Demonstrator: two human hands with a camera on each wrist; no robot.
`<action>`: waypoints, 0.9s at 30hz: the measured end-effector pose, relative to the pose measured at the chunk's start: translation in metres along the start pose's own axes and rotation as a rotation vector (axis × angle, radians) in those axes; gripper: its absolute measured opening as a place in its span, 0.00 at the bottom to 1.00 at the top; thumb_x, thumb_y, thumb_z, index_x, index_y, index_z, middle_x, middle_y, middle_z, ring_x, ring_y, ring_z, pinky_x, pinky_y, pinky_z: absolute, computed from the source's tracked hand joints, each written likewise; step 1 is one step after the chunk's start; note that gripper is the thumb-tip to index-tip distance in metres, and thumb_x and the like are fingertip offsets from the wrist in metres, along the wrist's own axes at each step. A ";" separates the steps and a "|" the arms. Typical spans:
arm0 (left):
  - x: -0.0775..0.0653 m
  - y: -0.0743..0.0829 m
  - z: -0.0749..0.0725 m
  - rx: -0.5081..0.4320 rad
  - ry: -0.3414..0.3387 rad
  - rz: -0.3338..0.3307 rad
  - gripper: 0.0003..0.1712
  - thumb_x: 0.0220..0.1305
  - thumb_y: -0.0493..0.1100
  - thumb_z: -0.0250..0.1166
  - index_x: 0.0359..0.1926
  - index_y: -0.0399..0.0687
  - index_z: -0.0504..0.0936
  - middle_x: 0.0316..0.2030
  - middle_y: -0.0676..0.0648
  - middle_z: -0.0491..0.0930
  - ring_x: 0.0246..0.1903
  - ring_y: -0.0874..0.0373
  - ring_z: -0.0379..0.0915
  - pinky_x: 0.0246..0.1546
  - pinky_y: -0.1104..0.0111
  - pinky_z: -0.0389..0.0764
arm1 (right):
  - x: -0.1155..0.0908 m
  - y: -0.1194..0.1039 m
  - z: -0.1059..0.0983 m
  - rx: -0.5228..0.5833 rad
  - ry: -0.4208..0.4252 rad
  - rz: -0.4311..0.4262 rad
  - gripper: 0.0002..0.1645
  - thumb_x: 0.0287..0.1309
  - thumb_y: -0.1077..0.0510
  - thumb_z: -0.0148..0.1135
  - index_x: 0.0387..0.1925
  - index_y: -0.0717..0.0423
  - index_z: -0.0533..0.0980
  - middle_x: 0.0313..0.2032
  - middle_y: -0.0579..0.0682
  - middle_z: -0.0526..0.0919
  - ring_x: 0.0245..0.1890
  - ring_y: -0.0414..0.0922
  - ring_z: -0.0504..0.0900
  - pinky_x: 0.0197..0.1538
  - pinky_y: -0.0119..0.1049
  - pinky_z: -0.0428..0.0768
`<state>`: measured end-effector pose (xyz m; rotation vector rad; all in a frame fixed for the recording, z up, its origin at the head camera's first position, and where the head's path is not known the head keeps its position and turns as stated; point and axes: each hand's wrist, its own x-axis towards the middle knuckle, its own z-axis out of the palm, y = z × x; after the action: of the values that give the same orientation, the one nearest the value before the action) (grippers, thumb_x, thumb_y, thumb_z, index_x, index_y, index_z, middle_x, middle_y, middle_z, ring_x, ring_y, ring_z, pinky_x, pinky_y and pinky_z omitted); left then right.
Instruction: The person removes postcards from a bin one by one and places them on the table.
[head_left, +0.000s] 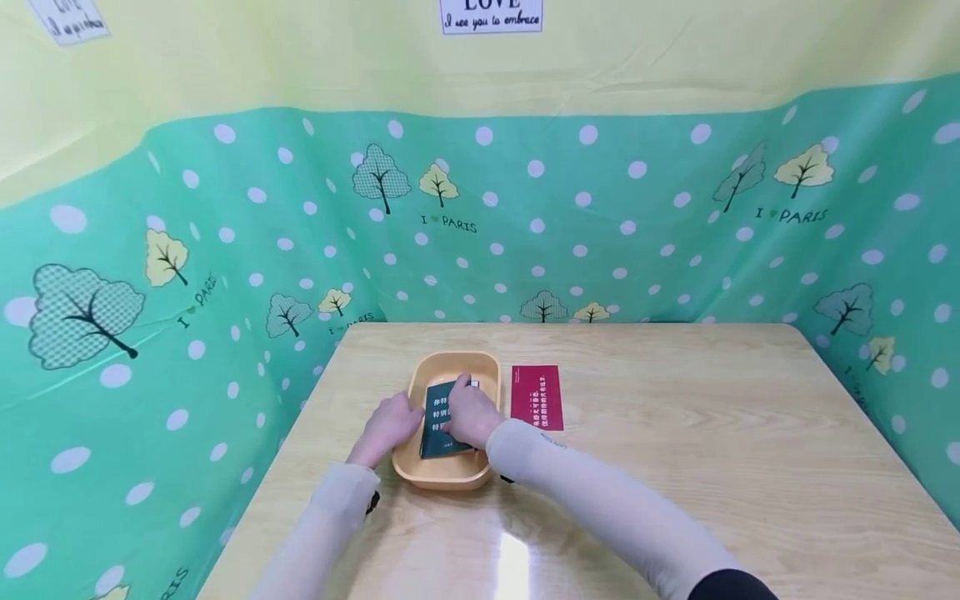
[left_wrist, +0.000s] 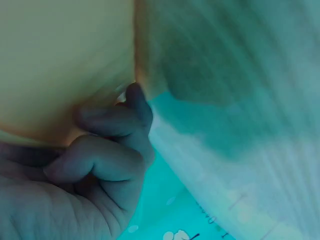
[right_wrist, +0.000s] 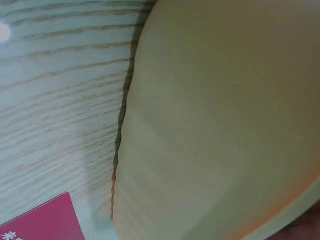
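A light orange plastic tray with rounded corners stands on the table. Inside it lies a dark green card or booklet with white printed characters, partly covered by my right hand. My left hand grips the tray's left side, thumb over the rim; in the left wrist view its curled fingers press against the outer wall. Reaching in over the right rim, my right hand holds the green card, its fingertips partly hidden. The right wrist view mostly shows the tray's outer wall.
A red card with white characters lies flat just right of the tray. The pale wooden table stretches further right. Green and yellow printed curtains enclose its back and sides.
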<state>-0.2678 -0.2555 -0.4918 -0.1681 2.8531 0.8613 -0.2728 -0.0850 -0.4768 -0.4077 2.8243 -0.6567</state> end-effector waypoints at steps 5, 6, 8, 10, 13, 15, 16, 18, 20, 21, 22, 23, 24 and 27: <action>-0.003 -0.007 0.009 -0.007 0.026 0.002 0.21 0.77 0.46 0.54 0.56 0.30 0.76 0.33 0.41 0.80 0.29 0.52 0.82 0.26 0.61 0.84 | -0.001 0.003 -0.002 0.057 0.003 -0.003 0.55 0.60 0.54 0.79 0.73 0.76 0.56 0.50 0.63 0.82 0.45 0.51 0.87 0.49 0.40 0.87; -0.003 -0.007 0.009 -0.007 0.030 0.002 0.21 0.77 0.46 0.54 0.56 0.30 0.76 0.33 0.40 0.80 0.29 0.51 0.82 0.26 0.60 0.84 | -0.001 0.004 -0.003 0.080 0.000 0.000 0.50 0.60 0.56 0.78 0.71 0.75 0.60 0.49 0.61 0.82 0.45 0.50 0.86 0.49 0.40 0.86; -0.003 -0.008 0.008 -0.004 0.035 0.003 0.22 0.77 0.46 0.53 0.56 0.30 0.76 0.34 0.40 0.81 0.29 0.51 0.81 0.26 0.60 0.83 | 0.001 0.005 -0.007 0.130 -0.011 0.004 0.40 0.61 0.60 0.77 0.66 0.72 0.66 0.46 0.58 0.81 0.43 0.49 0.84 0.49 0.40 0.86; -0.003 -0.007 0.007 -0.010 0.036 0.001 0.22 0.77 0.47 0.53 0.57 0.31 0.76 0.35 0.39 0.81 0.29 0.51 0.82 0.26 0.60 0.83 | 0.002 0.006 -0.010 0.168 -0.023 0.013 0.33 0.60 0.64 0.75 0.63 0.69 0.70 0.44 0.56 0.80 0.42 0.48 0.83 0.49 0.39 0.86; -0.001 -0.008 0.006 -0.016 0.037 0.003 0.22 0.77 0.47 0.53 0.57 0.32 0.76 0.35 0.39 0.82 0.30 0.51 0.82 0.27 0.60 0.83 | 0.002 0.005 -0.016 0.219 -0.038 0.033 0.30 0.60 0.68 0.72 0.62 0.68 0.71 0.43 0.57 0.80 0.41 0.48 0.83 0.47 0.40 0.87; 0.000 -0.008 0.007 -0.018 0.045 0.004 0.21 0.77 0.47 0.53 0.55 0.33 0.77 0.34 0.40 0.81 0.30 0.51 0.81 0.27 0.60 0.82 | 0.001 0.004 -0.018 0.237 -0.043 0.053 0.30 0.61 0.70 0.70 0.63 0.68 0.70 0.43 0.58 0.80 0.41 0.48 0.84 0.47 0.40 0.87; 0.000 -0.008 0.007 -0.015 0.052 0.008 0.20 0.77 0.47 0.54 0.54 0.33 0.77 0.34 0.40 0.81 0.30 0.50 0.81 0.27 0.59 0.82 | 0.002 0.004 -0.018 0.239 -0.040 0.057 0.30 0.61 0.70 0.69 0.63 0.68 0.70 0.43 0.58 0.80 0.41 0.49 0.83 0.46 0.40 0.87; 0.000 -0.008 0.008 -0.026 0.061 0.010 0.18 0.77 0.47 0.54 0.51 0.33 0.77 0.32 0.40 0.80 0.29 0.49 0.80 0.26 0.59 0.82 | 0.002 0.004 -0.018 0.254 -0.040 0.070 0.32 0.62 0.70 0.68 0.65 0.69 0.68 0.44 0.59 0.81 0.42 0.49 0.84 0.47 0.41 0.87; -0.001 -0.008 0.009 -0.040 0.072 0.010 0.17 0.77 0.46 0.55 0.48 0.34 0.78 0.30 0.40 0.80 0.28 0.49 0.80 0.25 0.58 0.83 | 0.002 0.004 -0.018 0.273 -0.034 0.077 0.35 0.63 0.70 0.67 0.69 0.69 0.66 0.46 0.61 0.81 0.43 0.50 0.84 0.47 0.42 0.87; -0.002 -0.007 0.009 -0.048 0.076 0.009 0.17 0.77 0.46 0.55 0.47 0.34 0.78 0.29 0.40 0.79 0.27 0.49 0.80 0.25 0.59 0.83 | 0.001 0.004 -0.018 0.285 -0.028 0.077 0.36 0.63 0.70 0.67 0.70 0.70 0.65 0.47 0.62 0.81 0.44 0.51 0.84 0.48 0.43 0.87; -0.002 -0.007 0.010 -0.053 0.080 0.008 0.17 0.77 0.46 0.55 0.46 0.34 0.78 0.29 0.41 0.79 0.27 0.49 0.79 0.25 0.59 0.83 | 0.001 0.004 -0.018 0.304 -0.027 0.078 0.37 0.63 0.70 0.67 0.71 0.69 0.64 0.49 0.63 0.81 0.45 0.52 0.85 0.48 0.44 0.87; -0.002 -0.008 0.010 -0.058 0.083 0.009 0.16 0.77 0.46 0.55 0.45 0.34 0.78 0.28 0.41 0.79 0.26 0.49 0.79 0.24 0.60 0.82 | -0.001 0.005 -0.018 0.332 -0.025 0.077 0.38 0.64 0.70 0.67 0.72 0.69 0.63 0.51 0.64 0.81 0.47 0.53 0.85 0.49 0.45 0.87; -0.003 -0.008 0.011 -0.059 0.088 0.009 0.16 0.77 0.46 0.55 0.44 0.35 0.78 0.28 0.41 0.78 0.26 0.49 0.79 0.24 0.60 0.82 | -0.002 0.005 -0.018 0.357 -0.020 0.073 0.37 0.64 0.71 0.66 0.71 0.68 0.63 0.52 0.64 0.81 0.49 0.54 0.85 0.50 0.46 0.87; -0.003 -0.009 0.012 -0.060 0.096 0.006 0.15 0.77 0.46 0.55 0.42 0.37 0.78 0.27 0.41 0.78 0.25 0.49 0.78 0.23 0.60 0.81 | -0.004 0.007 -0.018 0.427 -0.009 0.058 0.35 0.62 0.73 0.66 0.69 0.66 0.66 0.55 0.64 0.81 0.53 0.56 0.85 0.52 0.48 0.86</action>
<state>-0.2623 -0.2557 -0.5059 -0.2134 2.9194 0.9658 -0.2757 -0.0704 -0.4640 -0.2476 2.5747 -1.2030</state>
